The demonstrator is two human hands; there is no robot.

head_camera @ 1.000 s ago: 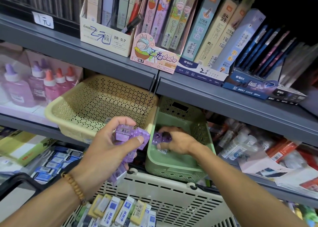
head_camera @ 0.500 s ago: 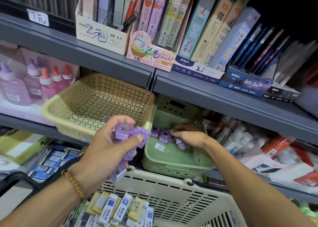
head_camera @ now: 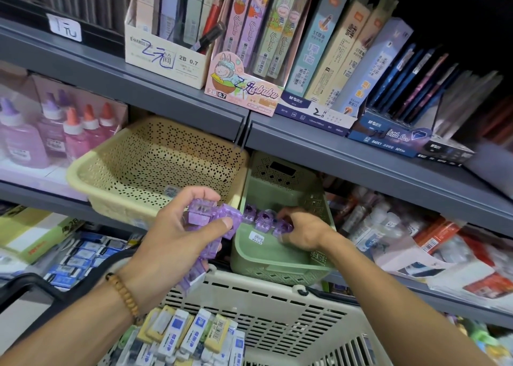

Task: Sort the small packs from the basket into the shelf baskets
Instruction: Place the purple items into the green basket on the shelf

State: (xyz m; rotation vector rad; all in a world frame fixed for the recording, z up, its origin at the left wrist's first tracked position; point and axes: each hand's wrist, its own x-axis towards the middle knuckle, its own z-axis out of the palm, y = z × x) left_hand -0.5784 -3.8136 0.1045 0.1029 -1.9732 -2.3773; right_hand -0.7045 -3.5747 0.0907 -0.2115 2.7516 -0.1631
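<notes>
Purple packs (head_camera: 261, 220) are lined in green basket (head_camera: 277, 265); beige basket (head_camera: 116, 177) at its 9 o'clock; a purple stack (head_camera: 211, 221) is gripped by left hand (head_camera: 177, 235), one pack pinched by right hand (head_camera: 302, 231)

One head-worn wide-angle camera gives the only view, so no second view overlaps it. It looks forward and slightly down at a store shelf unit close in front, near enough that both forearms enter from the bottom edge at 7 and 5 o'clock. The upper shelf (head_camera: 177, 93) crosses the frame toward 12 o'clock and tilts down to the right, bent by the lens. The beige basket (head_camera: 83, 177) and green basket (head_camera: 277, 268) sit near centre, the white carrying basket (head_camera: 277, 310) directly below the lens at 6 o'clock. Frame edges are blurred.
</notes>
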